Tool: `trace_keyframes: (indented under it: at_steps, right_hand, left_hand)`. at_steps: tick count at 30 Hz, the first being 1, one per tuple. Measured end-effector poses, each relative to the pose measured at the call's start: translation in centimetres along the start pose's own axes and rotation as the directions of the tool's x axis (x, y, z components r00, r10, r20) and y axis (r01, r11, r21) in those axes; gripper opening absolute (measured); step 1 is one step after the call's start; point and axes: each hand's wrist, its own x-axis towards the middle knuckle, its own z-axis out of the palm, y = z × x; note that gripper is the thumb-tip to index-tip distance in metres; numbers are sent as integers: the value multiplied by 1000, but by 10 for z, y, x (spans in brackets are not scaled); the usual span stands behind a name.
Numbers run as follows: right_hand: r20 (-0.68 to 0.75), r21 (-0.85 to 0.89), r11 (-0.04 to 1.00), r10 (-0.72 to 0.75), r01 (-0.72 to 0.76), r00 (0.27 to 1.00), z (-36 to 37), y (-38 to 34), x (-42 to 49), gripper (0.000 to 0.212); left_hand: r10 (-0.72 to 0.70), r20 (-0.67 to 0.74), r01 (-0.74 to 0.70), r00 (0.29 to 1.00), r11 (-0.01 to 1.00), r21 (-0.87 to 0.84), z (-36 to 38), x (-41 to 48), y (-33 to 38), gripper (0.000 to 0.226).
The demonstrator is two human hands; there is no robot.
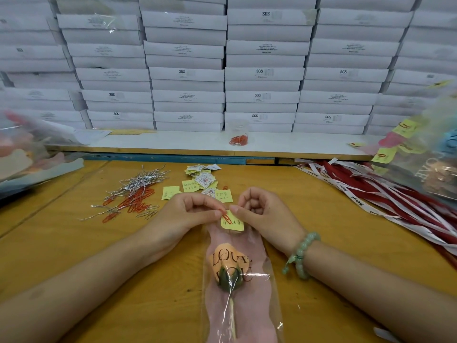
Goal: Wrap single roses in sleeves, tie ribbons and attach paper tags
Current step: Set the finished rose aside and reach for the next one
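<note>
My left grip (190,214) is clamped on an orange paper clip (226,218) at the top edge of a yellow paper tag (233,224). My right grip (262,214) pinches that tag's upper edge, just beside the clip. Directly below both grips, the tag lies over the mouth of the pink sleeve (237,308), which holds the orange rose (231,262) and lies flat on the surface (123,243). Loose tags (190,185) lie just beyond the grips. Red and white ribbons (371,191) lie right of the right grip.
</note>
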Motion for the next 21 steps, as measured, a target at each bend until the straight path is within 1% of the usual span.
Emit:
trace_keyframes:
  at_steps: [3, 6, 8, 9, 12, 15, 19, 21]
  right_hand:
    - [-40, -42, 998, -53, 51, 998, 0, -2, -2, 10]
    - [-85, -147, 973, -190, 176, 978, -2, -5, -5, 12]
    - [-45, -236, 943, -254, 236, 966, 0, -8, -7, 18]
    - [-18, -268, 931, -262, 247, 965, 1, -8, -8, 20]
    - [19, -299, 924, -242, 236, 970, 4, -7, -7, 20]
    - [15, -273, 941, -204, 200, 979, 2, -7, -6, 17]
    - [-41, -249, 957, -166, 151, 985, -1, -6, -4, 21]
    - [-72, -186, 976, -133, 118, 989, -3, -4, -2, 22]
  left_hand:
    - [0, -33, 0, 999, 1000, -4, 0, -1, 1, 18]
    - [0, -47, -1, 999, 1000, -26, 1, -1, 0, 21]
    - [10, -37, -11, 999, 1000, -21, 1, -1, 0, 23]
    - [15, -35, -15, 999, 1000, -13, 1, -1, 0, 24]
    - [22, -29, -21, 999, 1000, 24, 1, -1, 0, 23]
    - [19, -36, -17, 999, 999, 46, 2, -1, 1, 21]
    - [-13, -92, 18, 996, 998, 60, 3, -1, 0, 18]
    - [-34, -133, 42, 991, 997, 58, 5, 0, 0, 19]
